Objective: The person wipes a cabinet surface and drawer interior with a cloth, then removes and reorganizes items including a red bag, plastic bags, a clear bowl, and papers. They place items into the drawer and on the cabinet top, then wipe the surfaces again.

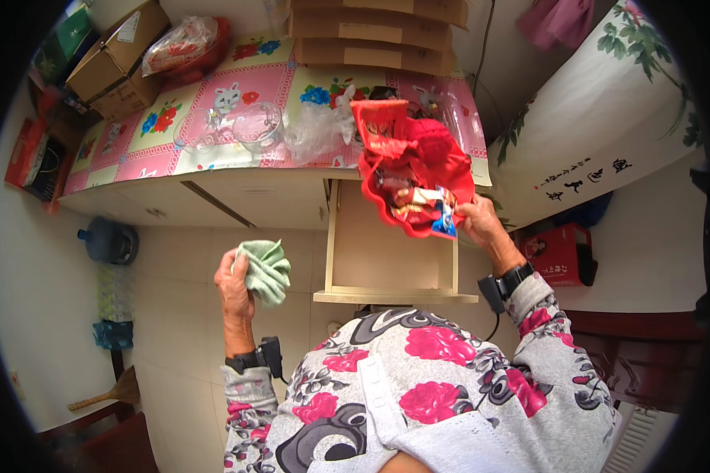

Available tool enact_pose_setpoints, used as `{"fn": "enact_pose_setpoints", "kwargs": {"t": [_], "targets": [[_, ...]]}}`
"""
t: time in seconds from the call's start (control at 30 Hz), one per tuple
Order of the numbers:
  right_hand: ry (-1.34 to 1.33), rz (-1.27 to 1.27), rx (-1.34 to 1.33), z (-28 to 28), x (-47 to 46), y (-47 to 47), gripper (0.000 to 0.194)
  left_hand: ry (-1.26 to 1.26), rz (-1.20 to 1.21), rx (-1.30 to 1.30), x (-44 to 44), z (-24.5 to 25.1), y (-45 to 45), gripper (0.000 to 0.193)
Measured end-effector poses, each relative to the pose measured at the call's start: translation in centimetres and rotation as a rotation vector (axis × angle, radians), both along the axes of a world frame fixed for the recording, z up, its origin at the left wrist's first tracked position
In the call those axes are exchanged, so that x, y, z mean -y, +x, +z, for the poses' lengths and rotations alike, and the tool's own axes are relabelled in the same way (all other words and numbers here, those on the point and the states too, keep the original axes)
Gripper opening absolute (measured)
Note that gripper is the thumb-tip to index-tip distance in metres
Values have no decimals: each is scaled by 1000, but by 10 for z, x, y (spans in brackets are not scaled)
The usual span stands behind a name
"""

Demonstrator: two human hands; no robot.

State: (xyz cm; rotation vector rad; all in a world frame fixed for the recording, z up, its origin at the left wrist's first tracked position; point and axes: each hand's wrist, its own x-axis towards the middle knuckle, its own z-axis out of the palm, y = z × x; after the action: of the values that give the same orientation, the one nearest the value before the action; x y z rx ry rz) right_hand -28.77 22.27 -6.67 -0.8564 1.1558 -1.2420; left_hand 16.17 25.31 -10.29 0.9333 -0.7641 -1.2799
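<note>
My left hand (234, 286) grips a bunched green cloth (265, 272) over the floor, left of a pulled-out drawer. With my right hand (480, 219) I hold the rim of a red scalloped plastic tray (367, 188), tilted above the drawer's back right part. Wrapped snacks (421, 198) and red packaging (380, 127) lie in the tray. The wooden drawer (390, 254) shows a bare bottom; the tray hides its far right part. Behind it, crumpled clear plastic bags (316, 133) and a clear glass bowl (258, 127) rest on the patterned tablecloth (198, 139).
Stacked cardboard boxes (378, 35) stand at the table's back. On the left are an open cardboard box (115, 65) and a red basin (210, 56) holding a bagged item. A covered upright object (591, 112) stands right. A blue water bottle (109, 239) is by the left wall.
</note>
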Motion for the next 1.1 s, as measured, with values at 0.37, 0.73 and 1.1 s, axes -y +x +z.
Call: {"fn": "enact_pose_setpoints", "kwargs": {"t": [0.37, 0.73, 1.1], "targets": [[436, -19, -121, -58, -58, 13, 34, -154, 238, 648, 117, 23, 22, 19], [691, -203, -98, -142, -12, 21, 25, -492, 376, 1384, 210, 14, 35, 31], [694, -340, -24, -168, 29, 65, 27, -324, 288, 1388, 236, -7, 40, 16]]}}
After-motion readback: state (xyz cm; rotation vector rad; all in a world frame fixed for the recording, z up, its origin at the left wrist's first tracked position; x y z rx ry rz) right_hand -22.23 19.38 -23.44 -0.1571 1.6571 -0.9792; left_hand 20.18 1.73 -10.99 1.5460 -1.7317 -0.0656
